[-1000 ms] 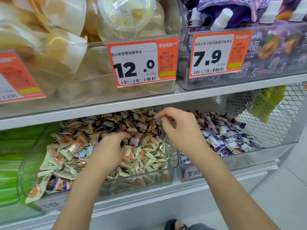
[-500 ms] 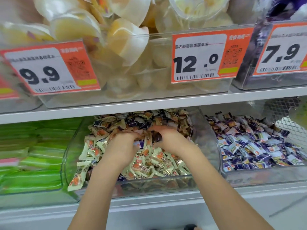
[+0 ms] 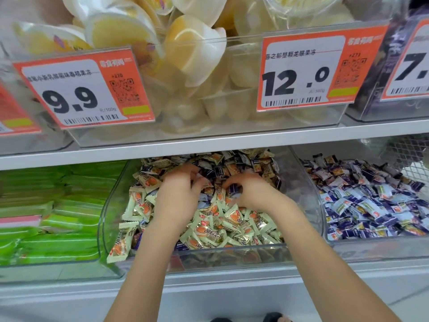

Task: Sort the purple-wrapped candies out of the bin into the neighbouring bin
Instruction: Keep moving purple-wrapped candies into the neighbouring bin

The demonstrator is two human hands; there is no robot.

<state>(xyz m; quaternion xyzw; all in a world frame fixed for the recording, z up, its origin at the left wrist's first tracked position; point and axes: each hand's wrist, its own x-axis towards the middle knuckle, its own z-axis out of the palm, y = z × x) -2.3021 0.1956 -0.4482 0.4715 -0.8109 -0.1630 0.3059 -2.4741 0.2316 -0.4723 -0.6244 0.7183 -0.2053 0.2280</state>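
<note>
A clear middle bin (image 3: 232, 246) holds cream-and-orange wrapped candies (image 3: 209, 231), with purple-wrapped candies (image 3: 218, 170) mixed in towards the back. The neighbouring bin (image 3: 371, 242) on the right holds a pile of purple-wrapped candies (image 3: 359, 201). Both hands are inside the middle bin, close together. My right hand (image 3: 253, 191) pinches one purple candy (image 3: 233, 189) between thumb and fingers. My left hand (image 3: 178, 196) lies on the pile with its fingers curled down among the candies. What those fingers hold is hidden.
A bin of green packs (image 3: 58, 217) stands to the left. The upper shelf edge (image 3: 209, 145) hangs low over the backs of the bins and carries bins of jelly cups and orange price tags (image 3: 301, 70). Wire mesh (image 3: 413, 159) closes the far right.
My right hand has come from the back right corner of the middle bin to its centre, beside my left hand, and now pinches a purple candy. The view has swung left.
</note>
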